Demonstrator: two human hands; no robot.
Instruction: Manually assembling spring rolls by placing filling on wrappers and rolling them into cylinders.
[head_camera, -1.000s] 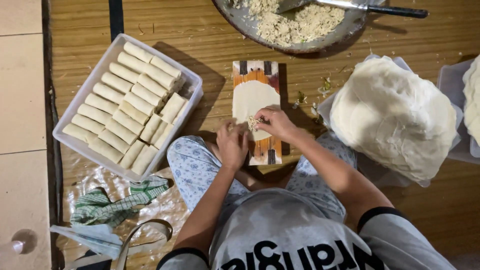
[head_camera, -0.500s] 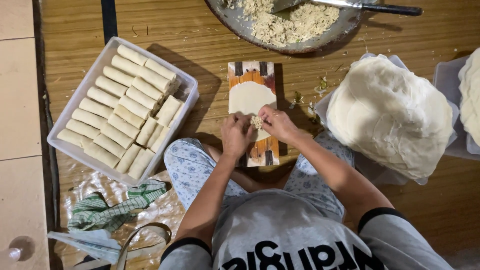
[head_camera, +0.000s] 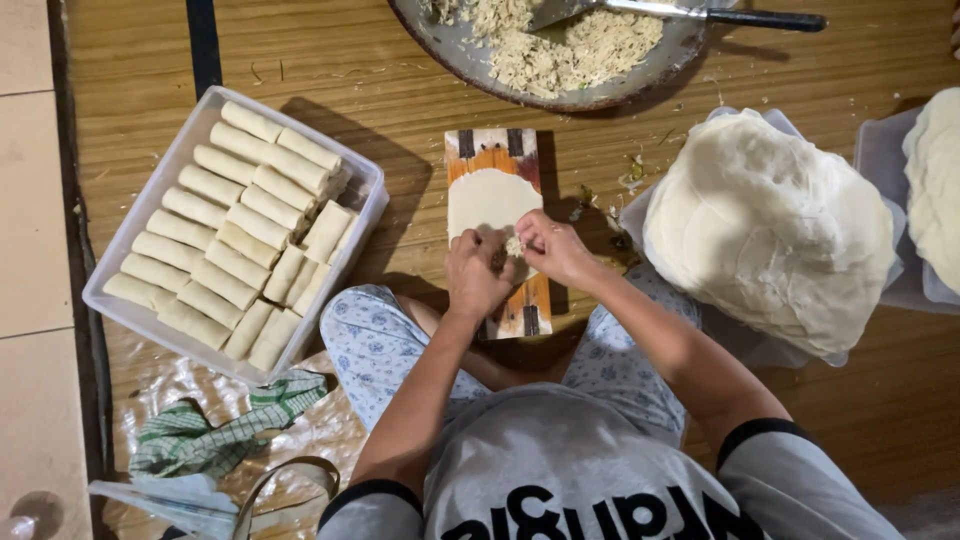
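My left hand (head_camera: 475, 275) and right hand (head_camera: 548, 248) are together, pinching the near edge of a thin pale round wrapper (head_camera: 490, 200) over a bit of shredded filling (head_camera: 515, 245), on the painted wooden board (head_camera: 495, 150) lying on the wood-patterned floor (head_camera: 400, 120). A clear plastic tray of finished rolls (head_camera: 360, 190) sits to my left.

Tray (head_camera: 120, 300) left of board (head_camera: 492, 148), wrappers (head_camera: 770, 230) right

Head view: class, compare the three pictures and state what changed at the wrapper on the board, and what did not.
The left hand moved in from the near edge to meet the right hand; both now pinch the filling on the wrapper. Unchanged: the board, tray of rolls, filling pan, wrapper stack.
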